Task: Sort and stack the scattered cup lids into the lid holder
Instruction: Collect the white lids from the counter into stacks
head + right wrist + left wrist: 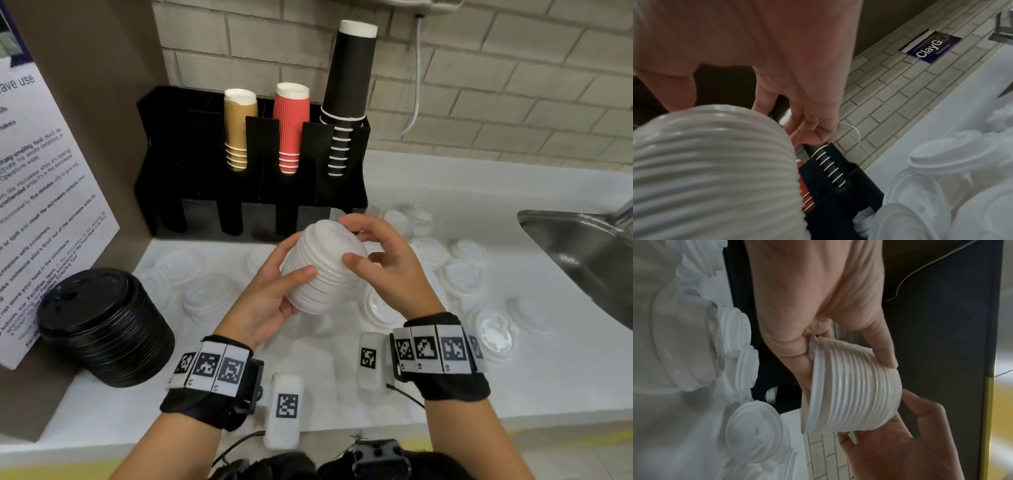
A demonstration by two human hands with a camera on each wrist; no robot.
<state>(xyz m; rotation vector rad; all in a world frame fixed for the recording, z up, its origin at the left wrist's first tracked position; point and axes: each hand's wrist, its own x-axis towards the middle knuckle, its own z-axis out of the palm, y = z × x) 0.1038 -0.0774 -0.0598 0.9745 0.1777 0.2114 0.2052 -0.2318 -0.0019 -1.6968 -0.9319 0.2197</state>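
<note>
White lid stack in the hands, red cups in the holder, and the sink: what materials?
White lid stack: probably thin moulded plastic, slightly translucent, glossy ridged rims. Red cups: likely paper, matte with fine vertical ribbing and white rolled rims. Sink: looks like stainless steel, brushed grey with soft reflections.

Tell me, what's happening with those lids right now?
Left hand and right hand both grip white lid stack above counter. Loose white lids still scattered. Black holder ahead, unobstructed.
</note>
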